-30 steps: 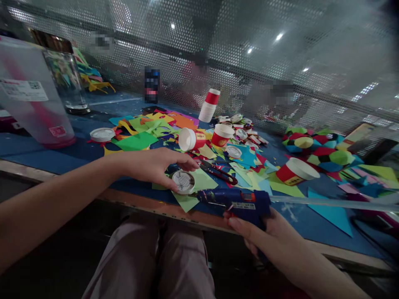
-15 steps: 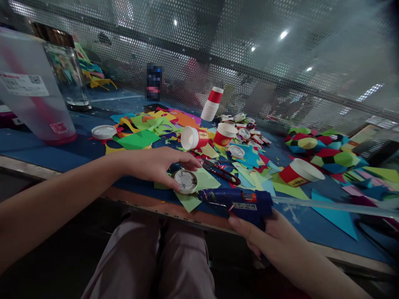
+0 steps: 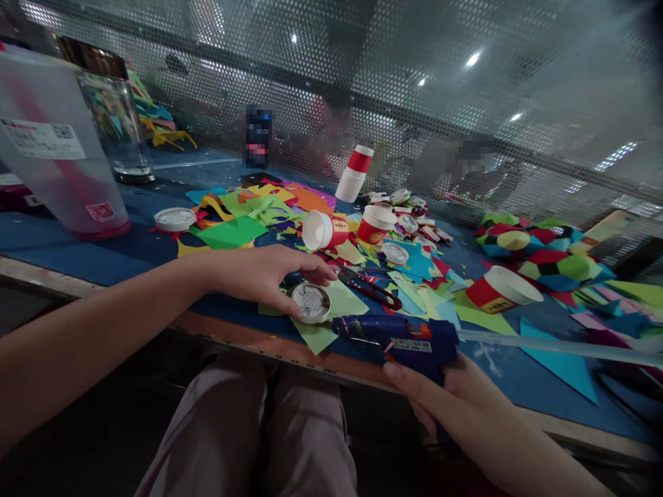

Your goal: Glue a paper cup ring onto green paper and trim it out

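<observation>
A round white disc (image 3: 311,302) lies on a green paper sheet (image 3: 331,310) at the table's near edge, pinned under the left hand's (image 3: 264,275) fingertips. The right hand (image 3: 445,393) grips a blue glue gun (image 3: 404,338), nozzle touching the disc's right rim; red scissors (image 3: 370,286) lie just behind it.

My left hand (image 3: 259,276) rests on the bench (image 3: 77,259), fingertips on a round lid (image 3: 311,302) lying on a paper sheet (image 3: 331,310). My right hand (image 3: 445,393) sits at the bench's near edge, right of the lid — it grips a glue gun (image 3: 404,337) whose nozzle touches the lid. Scissors (image 3: 370,286) lie just behind, a tipped cup (image 3: 321,230) farther back, a jug (image 3: 56,166) far left.
</observation>
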Tool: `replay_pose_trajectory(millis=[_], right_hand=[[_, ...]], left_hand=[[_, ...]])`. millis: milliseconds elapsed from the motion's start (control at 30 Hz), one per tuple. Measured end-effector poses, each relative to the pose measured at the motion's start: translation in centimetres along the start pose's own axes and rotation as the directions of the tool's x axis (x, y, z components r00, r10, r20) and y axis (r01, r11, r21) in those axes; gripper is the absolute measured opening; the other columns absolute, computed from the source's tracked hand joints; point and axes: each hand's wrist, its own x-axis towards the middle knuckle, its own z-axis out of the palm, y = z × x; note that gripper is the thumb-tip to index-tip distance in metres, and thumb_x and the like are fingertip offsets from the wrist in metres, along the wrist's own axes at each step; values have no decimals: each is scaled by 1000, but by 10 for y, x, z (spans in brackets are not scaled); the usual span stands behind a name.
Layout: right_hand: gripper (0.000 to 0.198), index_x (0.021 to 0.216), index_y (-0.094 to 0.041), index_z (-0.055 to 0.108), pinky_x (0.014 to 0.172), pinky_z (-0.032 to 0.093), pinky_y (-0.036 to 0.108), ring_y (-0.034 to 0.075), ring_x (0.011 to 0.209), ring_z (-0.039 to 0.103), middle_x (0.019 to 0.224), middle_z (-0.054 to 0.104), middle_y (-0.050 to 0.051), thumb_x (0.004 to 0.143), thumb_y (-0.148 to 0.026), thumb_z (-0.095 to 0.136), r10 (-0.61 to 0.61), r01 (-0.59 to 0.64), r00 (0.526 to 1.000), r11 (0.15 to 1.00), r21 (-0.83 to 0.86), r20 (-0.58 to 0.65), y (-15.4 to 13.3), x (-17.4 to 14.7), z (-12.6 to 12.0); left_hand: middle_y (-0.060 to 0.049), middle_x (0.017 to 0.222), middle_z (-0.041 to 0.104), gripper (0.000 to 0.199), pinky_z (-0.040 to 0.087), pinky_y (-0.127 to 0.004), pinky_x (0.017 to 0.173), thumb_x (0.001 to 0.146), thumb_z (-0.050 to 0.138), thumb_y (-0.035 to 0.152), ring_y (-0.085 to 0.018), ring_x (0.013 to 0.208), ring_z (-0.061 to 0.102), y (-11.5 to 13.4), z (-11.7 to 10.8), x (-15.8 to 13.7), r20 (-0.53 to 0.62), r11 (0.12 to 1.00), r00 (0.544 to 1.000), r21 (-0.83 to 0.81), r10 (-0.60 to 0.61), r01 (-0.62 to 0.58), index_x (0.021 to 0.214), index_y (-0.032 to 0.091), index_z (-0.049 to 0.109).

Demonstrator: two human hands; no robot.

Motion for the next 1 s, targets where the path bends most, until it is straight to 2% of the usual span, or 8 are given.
replay_pose_trajectory(millis=[133, 333, 467, 633, 833, 1000], right_hand=[[44, 82, -19, 66, 42, 33, 24, 14, 41, 45, 41, 47, -4, 82, -61, 54, 30, -30, 999, 999, -14, 24, 1, 0, 0], [48, 94, -19, 62, 41, 31, 23, 13, 40, 42, 42, 45, -6, 80, -64, 55, 77, -79, 996, 996, 52, 34, 7, 1, 2], [45, 78, -20, 59, 43, 29, 24, 12, 41, 40, 41, 45, -5, 76, -65, 58, 115, -114, 993, 992, 62, -7, 1, -3, 2], [49, 58, -22, 48, 46, 30, 26, 12, 44, 43, 43, 48, -2, 78, -66, 57, 155, -154, 988, 987, 44, -21, -5, -6, 1], [52, 54, -22, 45, 47, 32, 26, 13, 44, 45, 44, 48, -2, 80, -66, 55, 147, -146, 989, 988, 46, -9, -2, -5, -1], [49, 60, -22, 46, 45, 34, 25, 12, 43, 45, 44, 47, -3, 79, -67, 56, 162, -162, 987, 983, 87, 10, 1, -3, -1]], left_hand=[[-5, 134, 61, 59, 41, -22, 99, 79, 74, 23, -17, 121, 58, 0, 0, 0, -2, 1000, 1000, -8, 0, 0, 132, 19, 49], [-6, 134, 61, 59, 42, -23, 99, 80, 74, 25, -17, 121, 58, 0, -1, 0, -5, 1000, 1000, -5, 5, -5, 132, 19, 49], [-6, 133, 61, 58, 41, -24, 99, 79, 74, 23, -17, 120, 58, 0, -1, -1, -15, 1000, 1000, 4, 19, -18, 132, 19, 49], [-7, 133, 61, 59, 41, -25, 99, 79, 74, 23, -17, 120, 58, 2, -1, -2, -9, 1000, 1000, -7, -3, 3, 132, 20, 48], [-7, 134, 61, 58, 42, -25, 100, 80, 73, 23, -18, 121, 57, 1, -1, -2, -8, 1000, 1000, -18, 3, -3, 133, 21, 48], [-7, 135, 60, 61, 40, -26, 102, 80, 73, 23, -18, 124, 56, 0, -1, -2, -4, 999, 1000, -31, -14, 14, 135, 22, 46]])
